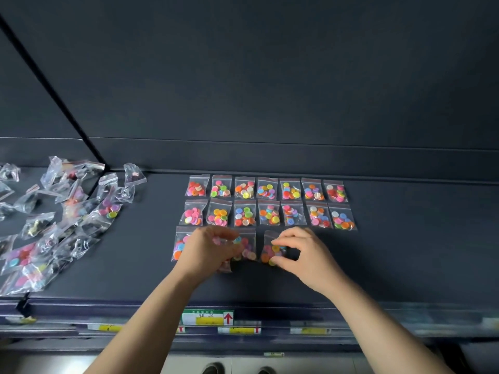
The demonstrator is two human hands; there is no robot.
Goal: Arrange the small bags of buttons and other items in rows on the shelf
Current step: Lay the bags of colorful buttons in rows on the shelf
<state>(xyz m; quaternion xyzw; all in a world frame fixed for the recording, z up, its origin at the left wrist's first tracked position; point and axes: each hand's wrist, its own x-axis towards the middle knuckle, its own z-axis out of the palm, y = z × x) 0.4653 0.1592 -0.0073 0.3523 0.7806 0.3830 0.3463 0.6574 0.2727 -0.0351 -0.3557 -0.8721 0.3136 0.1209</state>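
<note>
Bags of coloured buttons fill two finished lines on the dark shelf (405, 252): we count seven in the back row (267, 188) along the rear ledge and seven in the second row (268, 214) just in front of it. All lie flat, side by side, with their red seal strips toward the rear. A third row is begun nearer to us. Its leftmost bag (179, 245) lies flat below the left end of the second row and is partly covered by our left hand (213, 247). That hand has its fingers curled and grips the middle bag (248, 249), though we cannot tell whether it covers another bag beneath the palm. Just beside it, our right hand (302, 252) pinches the end bag (270, 255) between thumb and forefinger, with the other fingers loosely bent above the shelf. The two hands are near each other but do not touch. Well apart to the left, a loose heap (67, 211) of clear bags sprawls across the shelf, some holding bright buttons and others dark items we cannot make out. On the shelf's front edge, below our forearms, sits a white label (208, 317) with a red arrow pointing up.
</note>
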